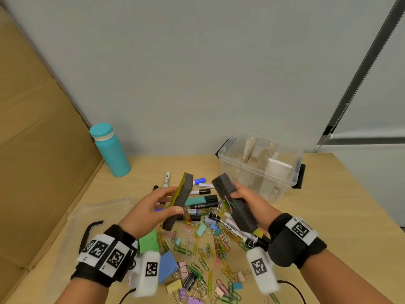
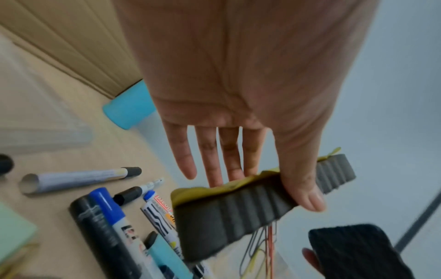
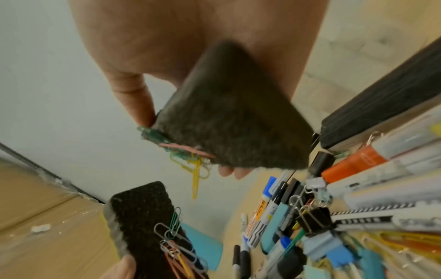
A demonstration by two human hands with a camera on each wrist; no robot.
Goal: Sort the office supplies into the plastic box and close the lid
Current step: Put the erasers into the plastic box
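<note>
Now each hand holds a whiteboard eraser above the tabletop: left hand grips the yellow-backed eraser, right hand the dark eraser, paper clips clinging to both. Behind stands the plastic box, open.

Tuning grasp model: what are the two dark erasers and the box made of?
Left hand's grey ribbed whiteboard eraser: looks like matte foam, yellow backing. Right hand's dark grey eraser: fuzzy felt face; clinging paper clips suggest a magnet. Clear storage box: glossy see-through plastic.
</note>
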